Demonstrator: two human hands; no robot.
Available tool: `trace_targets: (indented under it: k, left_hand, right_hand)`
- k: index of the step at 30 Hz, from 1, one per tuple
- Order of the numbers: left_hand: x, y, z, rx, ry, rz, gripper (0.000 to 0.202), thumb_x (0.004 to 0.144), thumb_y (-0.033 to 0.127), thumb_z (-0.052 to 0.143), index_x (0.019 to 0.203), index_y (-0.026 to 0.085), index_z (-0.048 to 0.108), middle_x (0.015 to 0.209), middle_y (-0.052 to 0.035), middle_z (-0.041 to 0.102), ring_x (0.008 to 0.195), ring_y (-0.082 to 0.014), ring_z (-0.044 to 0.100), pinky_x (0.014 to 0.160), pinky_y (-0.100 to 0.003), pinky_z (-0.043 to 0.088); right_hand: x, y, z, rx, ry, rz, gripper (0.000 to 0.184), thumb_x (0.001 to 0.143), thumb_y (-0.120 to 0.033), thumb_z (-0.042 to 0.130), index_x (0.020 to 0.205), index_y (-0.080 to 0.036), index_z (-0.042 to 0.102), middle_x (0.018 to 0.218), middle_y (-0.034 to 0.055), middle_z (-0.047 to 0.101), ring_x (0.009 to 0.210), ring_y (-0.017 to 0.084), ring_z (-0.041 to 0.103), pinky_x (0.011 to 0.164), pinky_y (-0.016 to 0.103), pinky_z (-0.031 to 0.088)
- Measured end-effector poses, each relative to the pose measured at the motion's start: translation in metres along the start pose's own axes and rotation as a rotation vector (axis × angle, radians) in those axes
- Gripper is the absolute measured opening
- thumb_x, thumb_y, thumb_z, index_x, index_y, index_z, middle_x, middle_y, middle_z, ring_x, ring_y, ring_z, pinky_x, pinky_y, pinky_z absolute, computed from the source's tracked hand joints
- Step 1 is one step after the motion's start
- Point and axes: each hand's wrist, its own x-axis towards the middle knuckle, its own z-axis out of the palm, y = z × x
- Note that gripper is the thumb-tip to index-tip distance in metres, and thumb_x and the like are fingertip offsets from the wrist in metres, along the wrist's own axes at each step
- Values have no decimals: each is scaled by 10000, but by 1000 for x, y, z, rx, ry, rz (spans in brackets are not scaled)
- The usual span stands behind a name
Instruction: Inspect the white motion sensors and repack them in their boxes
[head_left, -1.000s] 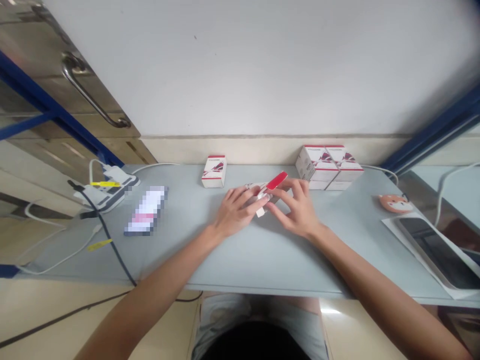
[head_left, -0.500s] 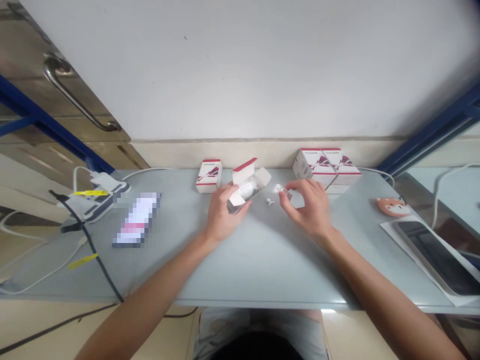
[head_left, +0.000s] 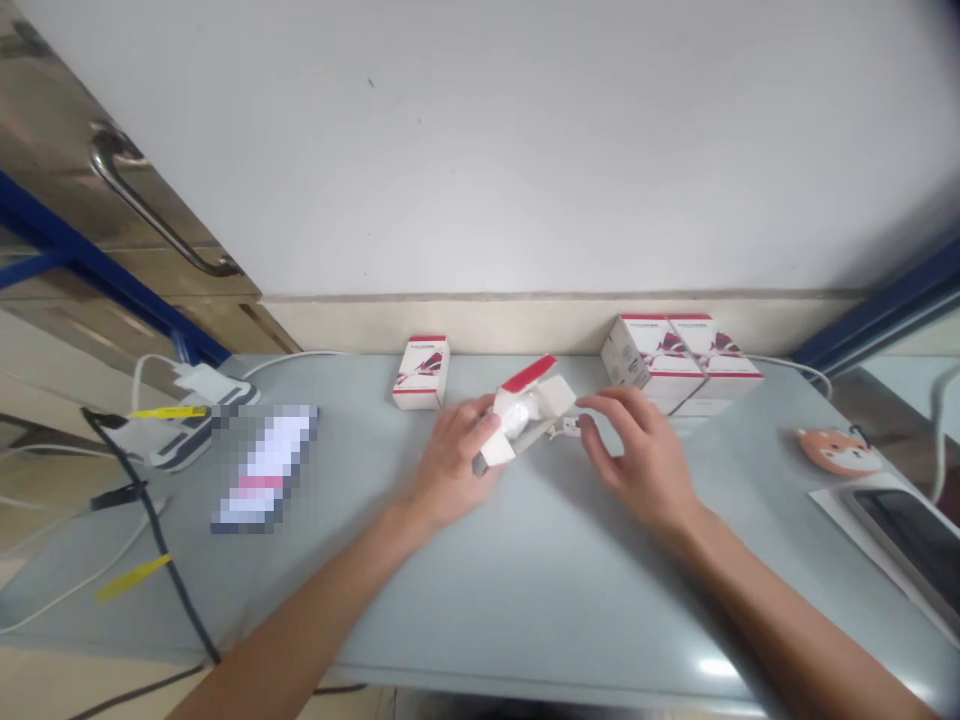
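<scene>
My left hand (head_left: 459,455) is wrapped around a small white and red cardboard box (head_left: 556,397) with its flaps raised. Inside the box a clear, whitish plastic-looking item (head_left: 523,412) shows; its kind I cannot make out. To the right of it, my right hand (head_left: 645,455) has thumb and index finger apart, curved toward the box. Just by those fingertips lies a small white piece (head_left: 568,427), partly behind the box's edge; no firm grip on it shows.
A closed box (head_left: 420,374) of the same print stands at the back left, several more (head_left: 675,360) at the back right. A blurred lit phone (head_left: 266,470) and a power strip (head_left: 202,425) lie left. An orange animal-face object (head_left: 838,452) and a dark phone (head_left: 911,545) lie right.
The box in my left hand has shifted right and turned, closer to my right hand. My right fingers have spread apart from the small white piece. The view has tilted slightly.
</scene>
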Motion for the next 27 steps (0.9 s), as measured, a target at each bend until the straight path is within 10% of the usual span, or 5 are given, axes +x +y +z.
trace_targets:
  k: [7,16,21,27]
  left_hand:
    - [0,13,0,113,-131,45,638,886,31,708,1398,337,482,1420,-118,641,1306,-280,595,1007,-448,556]
    - [0,15,1,209,-139,74,519,943,130,711,1391,317,528,1436,-119,678,1280,-273,645,1001,-422,541]
    - [-6,17,5,229,-132,206,579,933,132,719,1431,366,543,1486,-69,674,1296,-260,650,1055,-431,504]
    - [-3,19,-1,187,-204,217,620,945,106,630,1512,325,505,1447,-57,708,1242,-238,668,1072,-429,503]
  right_hand:
    - [1,-28,-16,-10,45,-181,269,945,-132,678,1191,-237,709,1010,79,640,821,215,570,747,390,487]
    - [-4,-36,-5,381,-120,247,284,1065,-306,556,1286,-264,728,1082,88,566,1007,234,591,917,430,529]
    - [-10,-38,3,605,-49,445,172,1034,-345,611,1002,-260,756,1106,69,622,1031,222,620,854,368,536]
    - [-10,-19,12,612,-23,393,39,911,-222,699,874,-235,697,942,17,665,840,180,623,751,321,506]
